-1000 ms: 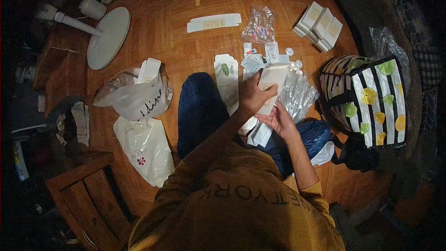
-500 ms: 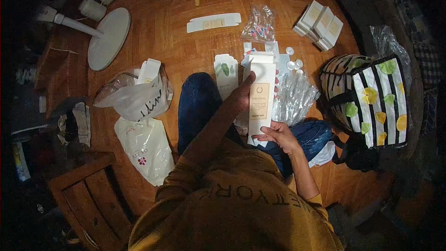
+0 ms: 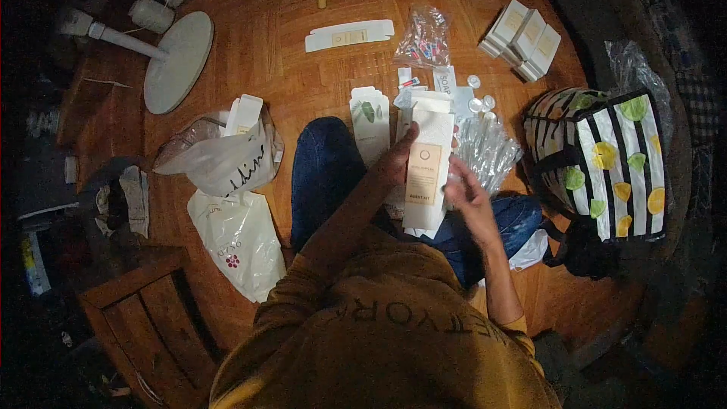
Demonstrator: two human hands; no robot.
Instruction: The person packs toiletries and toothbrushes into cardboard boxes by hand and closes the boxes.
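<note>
A white carton with a tan "GUEST KIT" label is held upright over my lap, its end flaps showing at top and bottom. My left hand grips it from the left, thumb on its front and fingertips showing past the right edge. Beside the carton's lower right edge is my right hand, thumb and fingers apart; whether they touch the carton I cannot tell. Behind the carton lie a white carton with a green leaf print, a soap packet and clear plastic-wrapped items.
Several small round white items lie near a clear bag of small coloured pieces. Finished-looking boxes sit back right, a flat carton farther back. A striped bag stands right; plastic bags lie left.
My right hand has left the carton's bottom end and moved up to its right edge, fingers spreading. The carton has tilted and shifted slightly down, showing more of its side. My left hand keeps its grip.
</note>
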